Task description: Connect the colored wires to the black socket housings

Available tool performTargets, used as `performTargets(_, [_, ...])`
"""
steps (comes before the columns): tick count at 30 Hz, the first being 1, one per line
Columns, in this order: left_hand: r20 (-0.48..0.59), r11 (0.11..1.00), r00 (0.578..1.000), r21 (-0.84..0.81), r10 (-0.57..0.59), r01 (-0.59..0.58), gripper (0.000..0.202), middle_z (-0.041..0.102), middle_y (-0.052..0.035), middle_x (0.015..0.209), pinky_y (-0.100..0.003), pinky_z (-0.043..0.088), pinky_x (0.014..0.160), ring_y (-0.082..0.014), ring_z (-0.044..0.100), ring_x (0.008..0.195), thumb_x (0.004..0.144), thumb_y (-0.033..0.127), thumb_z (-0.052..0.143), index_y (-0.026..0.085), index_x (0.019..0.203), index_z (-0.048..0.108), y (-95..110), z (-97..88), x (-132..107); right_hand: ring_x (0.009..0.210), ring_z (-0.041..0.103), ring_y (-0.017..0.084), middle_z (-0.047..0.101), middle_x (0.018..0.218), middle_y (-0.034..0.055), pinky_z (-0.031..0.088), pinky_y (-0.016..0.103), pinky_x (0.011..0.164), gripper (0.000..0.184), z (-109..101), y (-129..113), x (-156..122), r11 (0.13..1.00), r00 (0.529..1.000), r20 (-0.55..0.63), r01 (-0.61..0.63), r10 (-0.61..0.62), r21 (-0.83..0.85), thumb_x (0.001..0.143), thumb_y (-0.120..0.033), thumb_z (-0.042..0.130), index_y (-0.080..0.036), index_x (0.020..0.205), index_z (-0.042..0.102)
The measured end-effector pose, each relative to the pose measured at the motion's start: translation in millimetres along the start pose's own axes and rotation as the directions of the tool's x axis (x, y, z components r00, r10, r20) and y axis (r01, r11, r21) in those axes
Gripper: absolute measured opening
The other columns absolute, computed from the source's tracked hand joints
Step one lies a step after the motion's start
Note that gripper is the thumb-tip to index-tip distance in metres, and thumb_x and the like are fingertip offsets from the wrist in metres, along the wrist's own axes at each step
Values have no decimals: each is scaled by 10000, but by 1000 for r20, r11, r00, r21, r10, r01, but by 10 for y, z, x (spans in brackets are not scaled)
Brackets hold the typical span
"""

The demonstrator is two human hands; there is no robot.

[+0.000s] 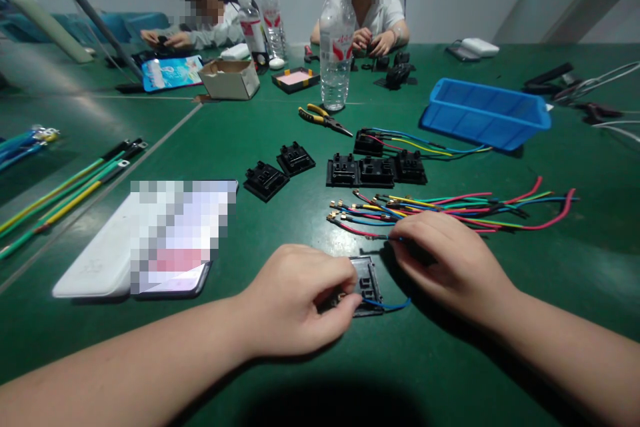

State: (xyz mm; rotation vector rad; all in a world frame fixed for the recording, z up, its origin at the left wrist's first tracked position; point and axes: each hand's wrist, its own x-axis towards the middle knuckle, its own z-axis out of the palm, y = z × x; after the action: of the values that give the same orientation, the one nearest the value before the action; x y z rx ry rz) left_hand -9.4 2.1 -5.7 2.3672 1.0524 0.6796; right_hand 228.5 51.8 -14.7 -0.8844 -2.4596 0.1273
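Note:
My left hand [299, 299] is closed in a pinch on a black plastic connector block [367, 280] lying on the green table [310, 380], with a blue wire [393, 307] looping out from under it. My right hand [443, 257] is closed too, fingers pinched on a thin wire at the near edge of a bundle of coloured wires [450, 208] with brass terminals. Just beyond lie several more black connector blocks [375, 170], one of them [369, 142] with wires fitted.
A phone on a white pad [100, 260] lies to the left, with green-yellow cables [65, 190] further left. Pliers [323, 119], a water bottle [336, 47], a blue tray [483, 113] and a cardboard box [230, 78] stand behind. Two other people work at the far edge.

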Motion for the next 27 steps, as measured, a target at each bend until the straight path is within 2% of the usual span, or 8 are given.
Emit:
performTargets(10, [-3, 1000, 1000, 1, 1, -1, 103, 424, 83, 548, -245, 304, 537, -80, 388, 503, 845, 198, 583, 189, 749, 548, -4, 13, 7, 791, 644, 200, 701, 873, 68, 512, 332, 711, 124, -17, -10, -7, 999, 998, -51, 43, -42, 24, 872, -118, 531, -194, 955, 583])
performTargets(14, [5, 1000, 1000, 7, -6, 6, 106, 438, 80, 551, -245, 307, 537, -81, 397, 502, 847, 200, 582, 189, 747, 550, 6, 0, 15, 785, 633, 187, 708, 897, 72, 508, 322, 693, 161, -31, -48, -33, 982, 975, -122, 186, -186, -6, 872, -101, 551, -205, 991, 582])
performTargets(17, [9, 1000, 1000, 10, -9, 8, 109, 451, 77, 551, -242, 307, 532, -82, 397, 499, 848, 198, 581, 190, 744, 547, 8, 2, 22, 728, 620, 167, 714, 874, 67, 492, 292, 635, 156, -17, -56, -50, 968, 966, -49, 252, -252, -15, 888, -101, 523, -204, 967, 608])
performTargets(20, [4, 1000, 1000, 18, -10, 10, 96, 450, 77, 545, -240, 307, 527, -84, 394, 493, 836, 197, 590, 191, 749, 551, 3, 12, 24, 725, 619, 159, 710, 883, 66, 491, 274, 630, 159, 11, -28, -65, 980, 980, 20, 199, -199, 9, 898, -113, 505, -201, 961, 621])
performTargets(27, [-3, 1000, 1000, 19, -8, 8, 86, 436, 84, 548, -235, 306, 531, -76, 391, 497, 821, 178, 607, 185, 755, 553, 5, 4, 22, 801, 648, 170, 700, 931, 83, 506, 277, 684, 151, 13, -30, -76, 986, 987, 69, 136, -143, 97, 915, -105, 487, -191, 967, 600])
